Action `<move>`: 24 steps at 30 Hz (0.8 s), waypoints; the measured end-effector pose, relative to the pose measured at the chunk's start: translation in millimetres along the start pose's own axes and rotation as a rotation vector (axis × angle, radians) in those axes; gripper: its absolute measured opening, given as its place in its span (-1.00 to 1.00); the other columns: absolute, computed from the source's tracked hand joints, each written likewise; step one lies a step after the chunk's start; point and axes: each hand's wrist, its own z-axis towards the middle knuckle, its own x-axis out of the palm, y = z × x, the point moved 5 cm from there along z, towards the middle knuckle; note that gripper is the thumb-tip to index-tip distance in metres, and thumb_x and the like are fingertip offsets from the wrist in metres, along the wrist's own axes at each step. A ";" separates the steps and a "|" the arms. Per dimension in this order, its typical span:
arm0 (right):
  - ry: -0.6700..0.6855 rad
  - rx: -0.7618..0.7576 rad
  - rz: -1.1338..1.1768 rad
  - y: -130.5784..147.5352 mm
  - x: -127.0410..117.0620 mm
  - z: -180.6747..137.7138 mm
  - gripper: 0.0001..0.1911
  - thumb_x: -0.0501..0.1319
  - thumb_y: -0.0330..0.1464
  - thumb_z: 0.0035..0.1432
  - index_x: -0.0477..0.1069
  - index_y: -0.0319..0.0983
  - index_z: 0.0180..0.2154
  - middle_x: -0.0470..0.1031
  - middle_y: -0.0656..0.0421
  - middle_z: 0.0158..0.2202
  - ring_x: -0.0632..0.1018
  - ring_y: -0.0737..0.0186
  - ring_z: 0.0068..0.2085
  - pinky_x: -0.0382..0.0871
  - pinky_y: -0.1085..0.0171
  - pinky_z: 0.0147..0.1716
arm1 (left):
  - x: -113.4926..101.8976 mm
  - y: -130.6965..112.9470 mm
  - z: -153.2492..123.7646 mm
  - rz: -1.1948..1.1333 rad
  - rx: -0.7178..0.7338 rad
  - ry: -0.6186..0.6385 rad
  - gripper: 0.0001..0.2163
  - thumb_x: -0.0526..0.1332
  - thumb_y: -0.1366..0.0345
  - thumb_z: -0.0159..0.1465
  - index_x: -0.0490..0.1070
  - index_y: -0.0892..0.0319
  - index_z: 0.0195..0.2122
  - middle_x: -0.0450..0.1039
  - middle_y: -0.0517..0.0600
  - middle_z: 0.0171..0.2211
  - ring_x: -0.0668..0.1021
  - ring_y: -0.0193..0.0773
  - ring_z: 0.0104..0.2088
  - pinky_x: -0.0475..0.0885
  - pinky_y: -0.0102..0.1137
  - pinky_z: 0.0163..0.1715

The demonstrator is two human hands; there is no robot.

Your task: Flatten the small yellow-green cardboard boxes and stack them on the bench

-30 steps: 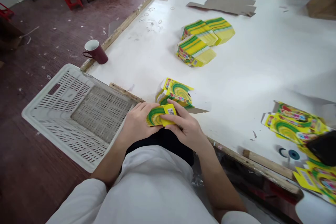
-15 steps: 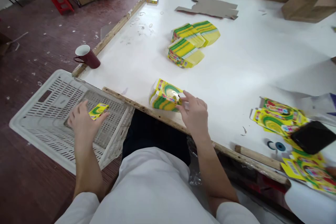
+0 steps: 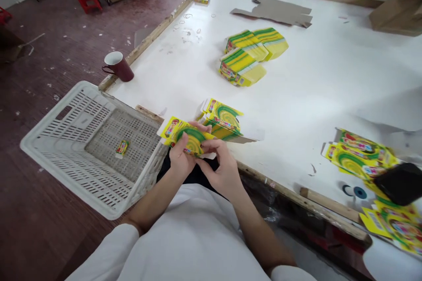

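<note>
A flat yellow-and-green carton is held between both my hands, just off the table's front edge. My left hand grips its left part from below, thumb on the printed face. At its right end, the fingers of my right hand pinch the carton near its end flap. Right behind stands a stack of similar cartons on the table, partly hidden by my hands. One small yellow-green box lies at the bottom of the white plastic basket to my left.
Three bundles of flat cartons lie mid-table, before a torn cardboard piece. A maroon mug stands on the left edge. More cartons, a black object and a tape roll sit at right. A wooden rim borders the table.
My left hand has let a small box go into the basket and come back to the middle. A carton from the stack is now in both hands.
</note>
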 end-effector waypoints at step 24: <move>-0.153 -0.087 -0.115 -8.0 -33.6 4.9 -0.83 0.30 -0.48 0.22 0.61 -0.14 -0.18 0.65 0.21 -0.29 0.59 0.28 -0.31 0.49 0.28 -0.30 | -32.2 -28.9 -3.4 0.232 0.060 0.012 -0.42 0.18 -0.30 0.20 0.51 0.04 0.01 0.57 0.06 0.00 0.61 -0.07 -0.07 0.52 -0.13 0.01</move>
